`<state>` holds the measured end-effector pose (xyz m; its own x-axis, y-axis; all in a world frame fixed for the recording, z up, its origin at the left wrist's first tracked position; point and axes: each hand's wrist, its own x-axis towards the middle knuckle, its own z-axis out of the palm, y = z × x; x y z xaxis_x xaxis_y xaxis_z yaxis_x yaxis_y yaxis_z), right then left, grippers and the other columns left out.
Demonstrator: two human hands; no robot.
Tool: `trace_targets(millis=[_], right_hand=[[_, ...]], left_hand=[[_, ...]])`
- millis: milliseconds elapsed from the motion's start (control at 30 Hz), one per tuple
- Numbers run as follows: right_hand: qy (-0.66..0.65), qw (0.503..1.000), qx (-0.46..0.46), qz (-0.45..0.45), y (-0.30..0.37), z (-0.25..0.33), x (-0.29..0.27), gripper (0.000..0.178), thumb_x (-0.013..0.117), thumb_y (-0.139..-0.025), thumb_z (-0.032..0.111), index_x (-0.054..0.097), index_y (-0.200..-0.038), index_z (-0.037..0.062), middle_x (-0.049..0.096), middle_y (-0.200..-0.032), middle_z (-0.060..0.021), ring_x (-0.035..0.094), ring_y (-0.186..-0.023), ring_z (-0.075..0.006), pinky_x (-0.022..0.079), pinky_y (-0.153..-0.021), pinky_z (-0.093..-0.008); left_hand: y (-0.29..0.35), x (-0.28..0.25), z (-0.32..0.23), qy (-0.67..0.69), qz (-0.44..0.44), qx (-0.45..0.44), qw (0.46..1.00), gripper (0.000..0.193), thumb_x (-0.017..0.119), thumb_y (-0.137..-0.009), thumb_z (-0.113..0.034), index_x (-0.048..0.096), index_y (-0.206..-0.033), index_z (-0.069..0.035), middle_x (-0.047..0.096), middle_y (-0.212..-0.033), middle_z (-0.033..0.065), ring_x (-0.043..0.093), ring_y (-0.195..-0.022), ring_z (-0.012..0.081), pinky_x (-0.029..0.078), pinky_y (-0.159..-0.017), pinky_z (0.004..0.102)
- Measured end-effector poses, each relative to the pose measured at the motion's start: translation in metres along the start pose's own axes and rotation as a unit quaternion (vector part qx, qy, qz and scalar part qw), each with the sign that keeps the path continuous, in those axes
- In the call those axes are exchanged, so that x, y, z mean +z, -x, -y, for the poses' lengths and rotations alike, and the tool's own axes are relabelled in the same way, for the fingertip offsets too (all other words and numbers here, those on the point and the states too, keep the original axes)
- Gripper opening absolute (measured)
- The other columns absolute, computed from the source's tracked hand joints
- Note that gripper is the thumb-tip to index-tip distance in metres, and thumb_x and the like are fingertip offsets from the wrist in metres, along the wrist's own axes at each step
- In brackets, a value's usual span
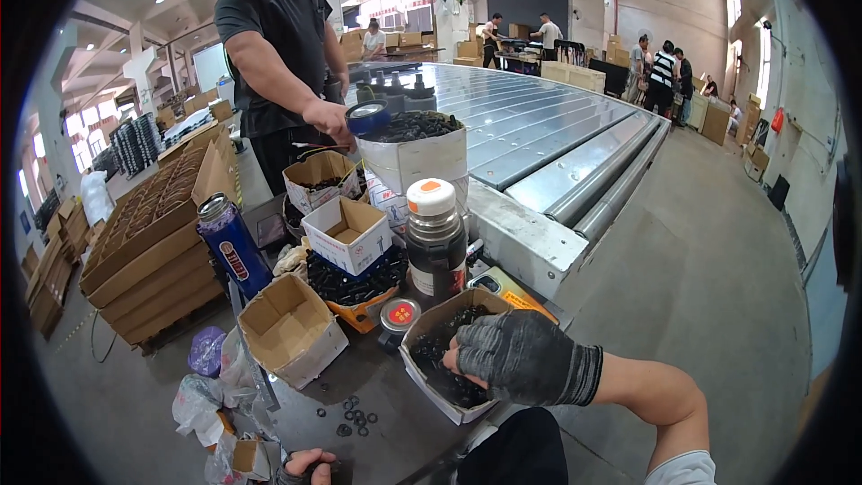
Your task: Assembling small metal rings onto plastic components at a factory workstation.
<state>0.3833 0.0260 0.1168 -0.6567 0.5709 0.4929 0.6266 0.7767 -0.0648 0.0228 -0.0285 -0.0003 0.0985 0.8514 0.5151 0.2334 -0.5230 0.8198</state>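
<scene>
My right hand, in a dark grey fingerless glove, reaches into an open cardboard box of small black parts. Its fingers are bent together among the parts, and what lies between them is hidden. At the lower edge, my left hand shows only in part, its gloved fingers curled; I cannot make out anything in them. Several loose black rings lie on the table between my hands. Beside the left hand stands a small cardboard box.
An empty carton, a steel thermos, its loose cup and a blue can crowd the table. A co-worker's hand touches a tape roll on a white bucket. A metal roller conveyor extends behind.
</scene>
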Motion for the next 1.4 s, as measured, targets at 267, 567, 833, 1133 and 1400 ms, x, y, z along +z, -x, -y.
trace_targets(millis=[267,567,833,1133,1400], right_hand=[[0.021,0.997,-0.011,0.076,0.002,-0.004,0.017,0.032,0.059,-0.085,0.014,0.063,-0.116,0.0096,0.065,-0.102,-0.0091,0.065,-0.094,-0.0257,0.054,-0.078,-0.0370],[-0.049,0.996,0.011,0.069,0.004,-0.006,0.009,0.033,0.064,-0.082,0.012,0.063,-0.115,0.0106,0.063,-0.103,-0.0099,0.065,-0.096,-0.0279,0.054,-0.082,-0.0383],[-0.100,0.971,0.041,0.212,-0.005,-0.004,0.000,0.031,0.066,-0.085,0.019,0.067,-0.113,0.0075,0.059,-0.116,-0.0167,0.063,-0.103,-0.0304,0.055,-0.086,-0.0412],[-0.053,0.972,-0.003,0.228,-0.013,-0.012,0.015,0.021,0.062,-0.091,0.023,0.065,-0.101,0.0037,0.059,-0.115,-0.0170,0.062,-0.104,-0.0316,0.054,-0.088,-0.0416],[-0.048,0.977,0.009,0.207,-0.023,-0.003,-0.001,0.020,0.058,-0.088,0.016,0.065,-0.101,0.0017,0.063,-0.103,-0.0170,0.063,-0.102,-0.0298,0.055,-0.087,-0.0397]], left_hand=[[-0.003,0.006,-0.005,-0.015,-0.019,-0.004,1.000,0.020,0.060,-0.095,0.001,0.065,-0.115,-0.001,0.070,-0.096,0.0114,0.066,-0.082,0.0178,0.054,-0.075,0.0307],[-0.003,0.002,-0.004,0.003,-0.002,0.001,1.000,0.023,0.057,-0.095,0.005,0.063,-0.116,-0.001,0.069,-0.100,0.0109,0.064,-0.084,0.0173,0.052,-0.077,0.0295],[-0.002,0.002,-0.002,0.003,-0.001,0.021,1.000,0.020,0.059,-0.095,0.003,0.063,-0.114,-0.001,0.069,-0.099,0.0105,0.064,-0.085,0.0185,0.052,-0.077,0.0299],[-0.004,0.003,-0.002,0.000,-0.005,0.016,1.000,0.021,0.059,-0.094,0.004,0.064,-0.114,-0.001,0.069,-0.098,0.0112,0.064,-0.085,0.0194,0.052,-0.078,0.0303],[-0.007,0.006,-0.006,0.017,-0.006,0.017,1.000,0.019,0.058,-0.095,0.004,0.064,-0.113,0.000,0.069,-0.098,0.0111,0.064,-0.085,0.0185,0.052,-0.077,0.0302]])
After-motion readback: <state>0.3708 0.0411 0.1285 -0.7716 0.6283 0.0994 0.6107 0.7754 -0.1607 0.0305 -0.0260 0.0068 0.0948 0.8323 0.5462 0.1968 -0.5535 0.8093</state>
